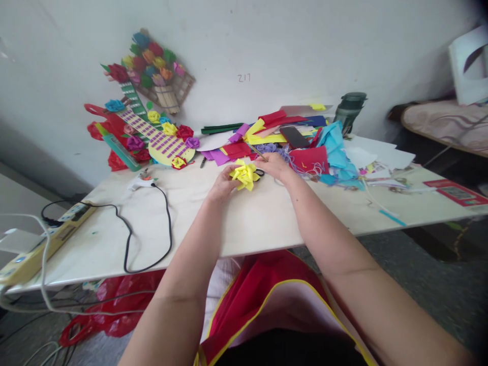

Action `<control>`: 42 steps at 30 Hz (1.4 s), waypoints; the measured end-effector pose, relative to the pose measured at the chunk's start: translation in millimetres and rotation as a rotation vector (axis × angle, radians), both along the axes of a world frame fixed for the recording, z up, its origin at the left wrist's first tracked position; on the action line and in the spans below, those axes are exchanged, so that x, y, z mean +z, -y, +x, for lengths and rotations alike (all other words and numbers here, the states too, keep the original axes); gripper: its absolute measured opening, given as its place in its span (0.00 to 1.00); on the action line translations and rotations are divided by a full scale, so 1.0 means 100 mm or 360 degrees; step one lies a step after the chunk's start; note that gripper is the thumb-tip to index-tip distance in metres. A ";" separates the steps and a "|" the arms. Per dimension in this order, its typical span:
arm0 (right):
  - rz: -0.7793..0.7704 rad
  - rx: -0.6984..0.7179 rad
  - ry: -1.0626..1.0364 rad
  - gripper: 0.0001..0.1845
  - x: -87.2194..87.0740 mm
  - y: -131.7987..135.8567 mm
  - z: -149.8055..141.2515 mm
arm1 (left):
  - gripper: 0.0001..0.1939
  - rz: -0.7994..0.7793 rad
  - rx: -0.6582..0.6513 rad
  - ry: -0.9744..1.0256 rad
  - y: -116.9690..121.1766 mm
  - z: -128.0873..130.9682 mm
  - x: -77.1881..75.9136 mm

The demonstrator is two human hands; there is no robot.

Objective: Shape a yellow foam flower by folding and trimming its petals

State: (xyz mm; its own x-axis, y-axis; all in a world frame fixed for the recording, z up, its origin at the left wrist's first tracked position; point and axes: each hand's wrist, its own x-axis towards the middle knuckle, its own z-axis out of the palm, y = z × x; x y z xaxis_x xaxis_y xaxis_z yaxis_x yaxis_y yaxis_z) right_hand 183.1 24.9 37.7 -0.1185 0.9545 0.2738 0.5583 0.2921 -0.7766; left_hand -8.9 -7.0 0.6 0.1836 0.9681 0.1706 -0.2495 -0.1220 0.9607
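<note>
At table [261,226], left hand [223,184] holds yellow flower [245,175], right hand [274,165] pinches stick [255,150]; bouquet [153,58] in wall vase [166,98].

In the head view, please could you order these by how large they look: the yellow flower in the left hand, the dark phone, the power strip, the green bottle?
1. Power strip
2. Green bottle
3. Yellow flower and dark phone: too alike to rank surely

Left hand [223,183] partly hidden behind the yellow paper flower [246,175]
</note>
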 end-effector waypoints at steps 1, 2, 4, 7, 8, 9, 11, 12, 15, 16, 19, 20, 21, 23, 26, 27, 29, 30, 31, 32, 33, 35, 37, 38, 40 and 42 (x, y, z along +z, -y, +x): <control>-0.0040 0.0039 -0.0042 0.10 -0.01 -0.01 0.00 | 0.30 0.0004 0.0007 0.0006 0.00 0.00 0.00; -0.0083 0.0077 -0.0073 0.09 -0.03 -0.02 0.00 | 0.30 0.0006 0.0012 0.0012 0.00 0.01 0.01; -0.0142 0.0104 -0.0101 0.08 -0.05 -0.04 -0.01 | 0.30 0.0007 0.0016 0.0012 0.00 0.02 0.00; -0.0109 0.0082 -0.0077 0.06 -0.09 -0.08 -0.03 | 0.30 0.0016 -0.0003 -0.0021 -0.02 0.03 -0.03; -0.0080 0.0055 -0.0064 0.05 -0.10 -0.08 -0.03 | 0.30 0.0022 -0.0014 -0.0036 -0.02 0.03 -0.03; -0.0052 0.0027 -0.0051 0.04 -0.10 -0.09 -0.04 | 0.31 0.0029 -0.0026 -0.0049 -0.02 0.02 -0.03; -0.0009 -0.0016 -0.0036 0.04 -0.11 -0.10 -0.04 | 0.34 0.0039 -0.0038 -0.0047 -0.01 0.02 -0.02; 0.0001 -0.0021 -0.0030 0.04 -0.11 -0.10 -0.04 | 0.36 0.0036 -0.0032 -0.0027 0.00 0.01 -0.01; 0.0019 -0.0006 -0.0017 0.03 -0.11 -0.10 -0.03 | 0.35 -0.0024 0.0041 0.0075 0.01 -0.01 0.04; 0.0022 0.0002 -0.0010 0.03 -0.11 -0.10 -0.03 | 0.34 -0.0056 0.0073 0.0102 0.01 -0.02 0.06; 0.0043 0.0020 0.0017 0.04 -0.10 -0.08 -0.05 | 0.29 -0.0155 0.0135 0.0106 -0.01 -0.02 0.06; 0.0048 0.0025 0.0025 0.04 -0.10 -0.07 -0.05 | 0.27 -0.0186 0.0140 0.0081 -0.01 -0.02 0.06; 0.0051 0.0029 0.0032 0.04 -0.10 -0.06 -0.06 | 0.25 -0.0213 0.0139 0.0052 -0.02 -0.01 0.05; 0.0053 0.0043 0.0050 0.04 -0.09 -0.05 -0.06 | 0.22 -0.0251 0.0131 0.0000 -0.04 0.00 0.02; 0.0076 0.0115 0.0087 0.06 -0.09 -0.05 -0.07 | 0.20 -0.0257 0.0099 -0.0053 -0.05 0.00 -0.01; 0.0082 0.0150 0.0095 0.06 -0.09 -0.06 -0.08 | 0.20 -0.0251 0.0089 -0.0066 -0.05 0.00 -0.02; 0.0090 0.0216 0.0091 0.07 -0.11 -0.06 -0.10 | 0.19 -0.0237 0.0080 -0.0082 -0.05 0.00 -0.04; 0.0093 0.0246 0.0084 0.07 -0.13 -0.07 -0.11 | 0.19 -0.0239 0.0083 -0.0084 -0.05 0.01 -0.04; 0.0100 0.0274 0.0075 0.07 -0.14 -0.07 -0.12 | 0.19 -0.0247 0.0089 -0.0080 -0.05 0.01 -0.05; 0.0108 0.0297 0.0069 0.07 -0.15 -0.06 -0.13 | 0.18 -0.0260 0.0098 -0.0075 -0.05 0.01 -0.05; 0.0116 0.0318 0.0065 0.08 -0.16 -0.06 -0.14 | 0.18 -0.0278 0.0107 -0.0069 -0.05 0.02 -0.05; 0.0123 0.0353 0.0064 0.09 -0.16 -0.04 -0.16 | 0.17 -0.0315 0.0116 -0.0055 -0.04 0.03 -0.04; 0.0121 0.0369 0.0065 0.09 -0.16 -0.03 -0.18 | 0.14 -0.0334 0.0102 -0.0041 -0.04 0.03 -0.03; 0.0118 0.0371 0.0065 0.09 -0.16 -0.02 -0.19 | 0.13 -0.0340 0.0087 -0.0037 -0.03 0.04 -0.03; 0.0109 0.0371 0.0067 0.09 -0.16 -0.01 -0.20 | 0.11 -0.0348 0.0057 -0.0038 -0.02 0.04 -0.02; 0.0102 0.0380 0.0065 0.09 -0.16 0.00 -0.21 | 0.10 -0.0365 0.0058 -0.0057 -0.02 0.05 -0.01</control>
